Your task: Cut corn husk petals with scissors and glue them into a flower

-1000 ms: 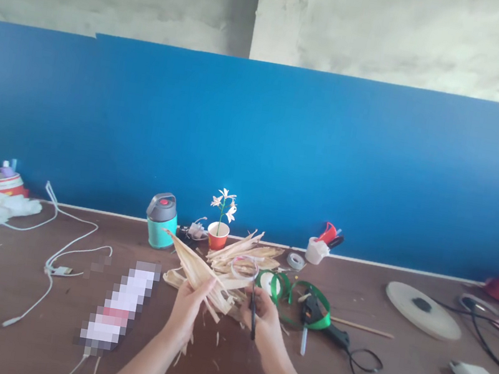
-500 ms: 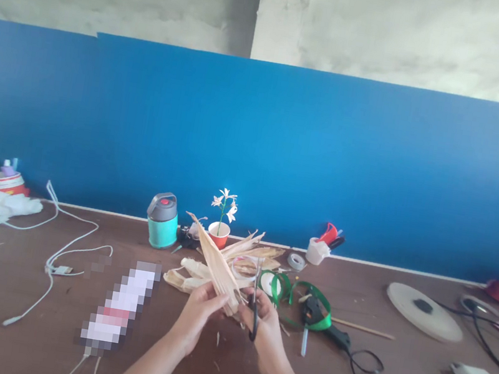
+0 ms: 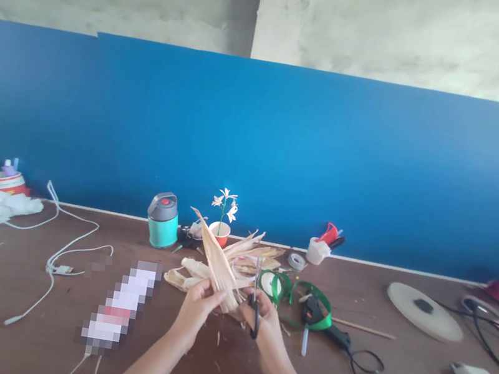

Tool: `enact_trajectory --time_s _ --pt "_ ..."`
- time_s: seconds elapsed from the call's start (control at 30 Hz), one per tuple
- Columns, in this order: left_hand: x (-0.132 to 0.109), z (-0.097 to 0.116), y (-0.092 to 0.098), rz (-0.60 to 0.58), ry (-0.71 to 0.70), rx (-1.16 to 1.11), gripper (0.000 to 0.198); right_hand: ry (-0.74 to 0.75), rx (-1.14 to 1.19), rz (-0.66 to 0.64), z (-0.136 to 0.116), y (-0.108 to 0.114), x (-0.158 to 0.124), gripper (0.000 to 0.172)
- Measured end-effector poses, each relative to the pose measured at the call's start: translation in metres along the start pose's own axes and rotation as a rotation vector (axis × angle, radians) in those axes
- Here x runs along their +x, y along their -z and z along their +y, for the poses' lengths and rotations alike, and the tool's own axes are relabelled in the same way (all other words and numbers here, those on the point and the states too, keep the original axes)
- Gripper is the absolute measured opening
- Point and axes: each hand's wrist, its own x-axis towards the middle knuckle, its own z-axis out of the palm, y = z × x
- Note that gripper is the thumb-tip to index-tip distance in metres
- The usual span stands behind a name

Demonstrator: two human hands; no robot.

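A dried husk strip (image 3: 216,256) is held above the table (image 3: 14,295), near centre, tip tilted far and left. The left hand (image 3: 196,306) grip is clamped on its near end, seemingly to present that end to the scissors (image 3: 255,295). The right hand (image 3: 269,328) grip is closed on the handles, blades upright just right of the strip. A husk pile (image 3: 254,254) lies just beyond.

L hand (image 3: 196,306) grips corn husk (image 3: 218,259); R hand (image 3: 266,322) holds scissors (image 3: 255,305) beside it, over table (image 3: 1,287).
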Motion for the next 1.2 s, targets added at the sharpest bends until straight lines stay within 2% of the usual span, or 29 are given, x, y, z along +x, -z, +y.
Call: enact_trajectory --time_s 0.07,0.17,0.27,0.37,0.63,0.83,1.2 --pt "0.003 0.0 0.004 0.058 -0.035 -0.038 0.026 -0.061 -0.058 -0.064 0.001 0.001 0.0 0.037" --pt "0.007 0.003 0.011 0.152 -0.097 -0.088 0.027 -0.177 -0.118 -0.246 0.0 0.0 -0.003 0.043" --pt "0.009 0.008 0.015 0.173 -0.11 -0.126 0.032 -0.224 -0.157 -0.4 -0.004 -0.002 -0.008 0.046" --pt "0.008 0.011 0.015 0.173 -0.096 -0.114 0.034 -0.226 -0.161 -0.473 -0.007 -0.003 -0.013 0.046" --pt "0.002 0.009 0.008 0.076 -0.049 -0.136 0.03 -0.207 -0.193 -0.417 -0.009 -0.003 -0.012 0.043" --pt "0.0 0.008 0.006 0.057 -0.04 -0.165 0.027 -0.191 -0.241 -0.382 -0.006 -0.002 -0.01 0.047" --pt "-0.001 0.009 0.003 0.068 -0.041 -0.185 0.025 -0.206 -0.182 -0.333 -0.003 -0.003 -0.01 0.042"
